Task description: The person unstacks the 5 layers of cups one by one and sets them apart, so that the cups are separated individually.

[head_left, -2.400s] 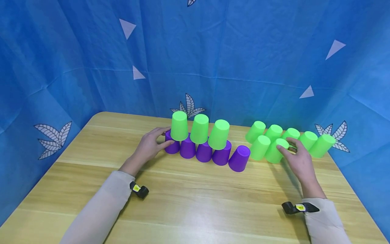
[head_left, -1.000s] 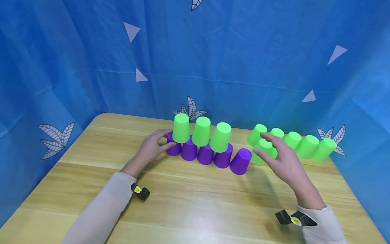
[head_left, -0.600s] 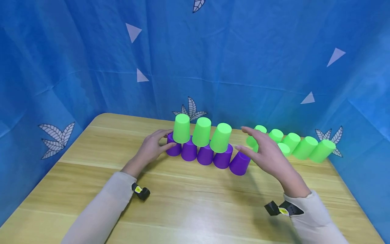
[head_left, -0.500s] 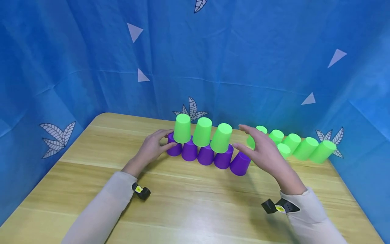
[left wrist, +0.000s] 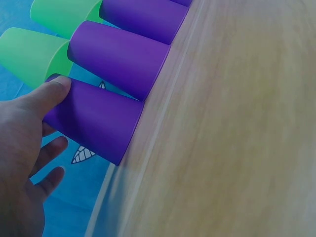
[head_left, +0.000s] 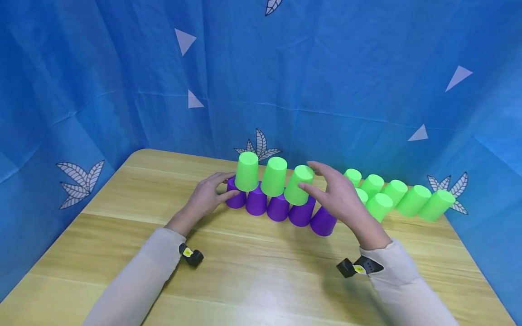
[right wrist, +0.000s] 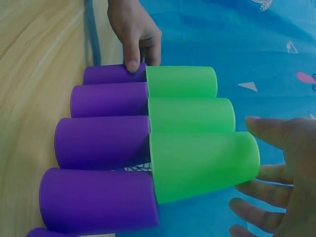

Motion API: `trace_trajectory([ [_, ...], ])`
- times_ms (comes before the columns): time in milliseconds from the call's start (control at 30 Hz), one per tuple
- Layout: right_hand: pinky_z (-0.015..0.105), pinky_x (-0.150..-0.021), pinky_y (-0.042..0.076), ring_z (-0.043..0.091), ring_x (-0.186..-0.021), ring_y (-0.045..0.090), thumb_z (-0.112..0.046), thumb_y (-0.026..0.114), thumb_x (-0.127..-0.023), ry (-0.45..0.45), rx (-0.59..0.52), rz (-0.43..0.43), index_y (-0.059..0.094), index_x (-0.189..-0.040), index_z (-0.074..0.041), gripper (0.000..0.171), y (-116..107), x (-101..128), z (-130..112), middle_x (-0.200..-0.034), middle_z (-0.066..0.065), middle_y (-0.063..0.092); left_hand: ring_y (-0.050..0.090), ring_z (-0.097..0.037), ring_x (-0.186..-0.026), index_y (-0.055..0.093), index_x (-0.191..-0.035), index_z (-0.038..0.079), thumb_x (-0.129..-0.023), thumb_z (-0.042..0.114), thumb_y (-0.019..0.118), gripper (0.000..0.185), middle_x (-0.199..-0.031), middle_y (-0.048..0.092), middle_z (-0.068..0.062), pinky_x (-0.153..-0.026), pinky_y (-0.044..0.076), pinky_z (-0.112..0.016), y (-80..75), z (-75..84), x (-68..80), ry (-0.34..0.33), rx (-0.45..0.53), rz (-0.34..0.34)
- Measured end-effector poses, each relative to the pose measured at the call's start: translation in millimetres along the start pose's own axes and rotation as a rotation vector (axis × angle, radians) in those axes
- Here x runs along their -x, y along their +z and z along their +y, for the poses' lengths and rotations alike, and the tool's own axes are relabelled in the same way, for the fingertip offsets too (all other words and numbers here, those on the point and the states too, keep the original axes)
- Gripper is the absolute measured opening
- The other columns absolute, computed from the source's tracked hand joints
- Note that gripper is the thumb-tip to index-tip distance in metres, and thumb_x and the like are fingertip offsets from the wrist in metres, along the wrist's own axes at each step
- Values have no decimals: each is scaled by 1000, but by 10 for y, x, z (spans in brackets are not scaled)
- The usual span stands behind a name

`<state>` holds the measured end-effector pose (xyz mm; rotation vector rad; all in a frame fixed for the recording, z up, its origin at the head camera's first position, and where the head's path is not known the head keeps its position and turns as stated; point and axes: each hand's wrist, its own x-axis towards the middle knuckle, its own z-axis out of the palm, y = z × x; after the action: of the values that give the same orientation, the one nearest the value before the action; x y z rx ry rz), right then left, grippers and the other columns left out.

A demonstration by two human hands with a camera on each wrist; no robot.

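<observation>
Several upside-down purple cups stand side by side in a row, among them the rightmost purple cup [head_left: 323,222]. Three upside-down green cups sit on top, bridging them: a left one [head_left: 246,172], a middle one [head_left: 274,177] and a right one [head_left: 297,189]. My left hand [head_left: 204,195] pinches the leftmost purple cup [left wrist: 96,118], thumb on its near side and index finger mostly hidden behind. My right hand [head_left: 336,192] is at the right green cup, thumb and fingers spread to either side of its upper end. The right wrist view shows the thumb [right wrist: 269,131] just off its surface.
More upside-down green cups stand on the table at the right: a back row with an end cup [head_left: 437,206], and two in front, one [head_left: 380,207] partly beside my right wrist. A blue patterned curtain [head_left: 350,68] hangs behind the wooden table [head_left: 253,280].
My right hand has let go of a green cup in the right-hand group and moved left to the right green cup on the purple row. The left hand keeps its hold.
</observation>
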<state>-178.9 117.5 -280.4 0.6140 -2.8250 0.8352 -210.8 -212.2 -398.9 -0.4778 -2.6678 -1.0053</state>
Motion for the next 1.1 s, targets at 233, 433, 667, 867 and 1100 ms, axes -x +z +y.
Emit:
trace_trajectory([
  [233,54,-103,42,34,-124,52,-50,60,-94,21,9,13,48,-143,-8,65,69,-54,17,-137,14,55,57,-29,-119,55,-139,14,-89,40,71,59,-133,59,-7,-103,45,-51,-7,18,12,-9,0,-2],
  [433,53,-99,44,33,-120,54,-47,62,-94,19,-6,48,51,-140,-10,60,62,-16,15,-133,13,58,57,-29,-120,55,-139,14,-89,41,71,59,-134,58,-7,-103,45,-50,-3,11,21,-12,1,-3],
  [667,53,-96,45,32,-117,55,-40,65,-94,-3,-44,141,53,-139,-9,55,-46,175,50,-132,11,59,57,-28,-119,55,-139,15,-89,41,71,59,-132,60,-7,-102,46,-50,7,7,5,0,-2,0],
  [867,57,-95,44,37,-122,53,-36,67,-94,18,-60,211,54,-138,-10,54,-167,390,153,-130,15,60,57,-29,-119,54,-140,14,-90,40,71,59,-133,59,-7,-102,46,-51,10,3,5,1,0,3],
  [1100,62,-90,44,42,-120,52,-36,67,-94,88,-47,250,51,-142,-12,56,-333,615,294,-132,19,58,56,-29,-121,53,-141,15,-90,41,70,60,-136,57,-7,-104,43,-52,-2,-1,-4,-23,5,-17],
])
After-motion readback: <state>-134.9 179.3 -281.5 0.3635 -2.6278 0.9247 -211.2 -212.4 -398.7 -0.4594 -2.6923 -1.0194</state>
